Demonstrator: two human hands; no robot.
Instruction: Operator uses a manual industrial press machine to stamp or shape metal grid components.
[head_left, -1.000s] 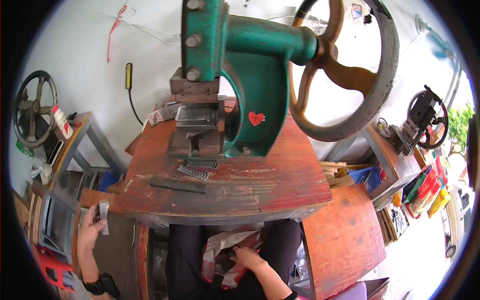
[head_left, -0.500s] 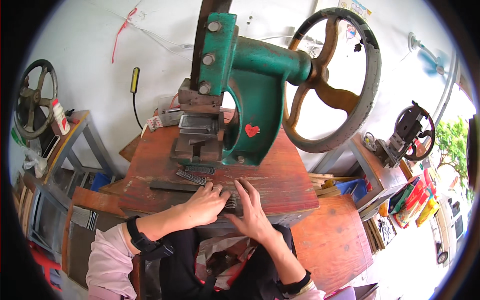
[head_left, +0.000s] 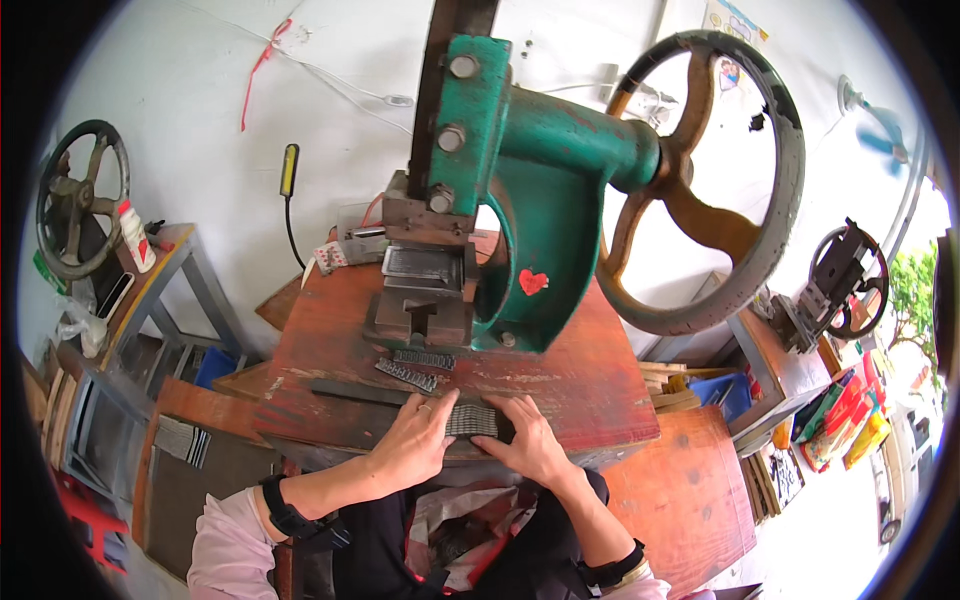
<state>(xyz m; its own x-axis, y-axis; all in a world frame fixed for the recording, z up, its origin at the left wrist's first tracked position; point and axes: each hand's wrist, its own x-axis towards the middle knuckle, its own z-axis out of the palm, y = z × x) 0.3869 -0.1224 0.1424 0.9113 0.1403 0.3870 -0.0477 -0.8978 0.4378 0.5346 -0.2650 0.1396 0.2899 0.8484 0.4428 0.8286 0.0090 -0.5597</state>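
At the bench's front edge, a tight row of small grey ridged metal strips (head_left: 472, 419) lies between my two hands. My left hand (head_left: 412, 440) grips its left end, fingers bent and close together. Against the right end presses my right hand (head_left: 530, 443), its thumb at the near side and fingers at the far side. Two loose toothed metal strips, one nearer (head_left: 406, 376) and one farther (head_left: 425, 359), lie just beyond. A dark flat bar (head_left: 358, 391) runs along the bench to the left of my left hand. Undersides of the strips are hidden.
A green hand press (head_left: 560, 240) with a large handwheel (head_left: 783, 210) stands on the red wooden bench (head_left: 590, 390). Its die block (head_left: 425, 310) faces me. More strips (head_left: 182, 440) lie on a low board at left. An open bag (head_left: 470, 525) sits at my lap.
My hands have moved apart, exposing more of the strip row between them. The whole view has shifted, so the press appears farther right and lower.
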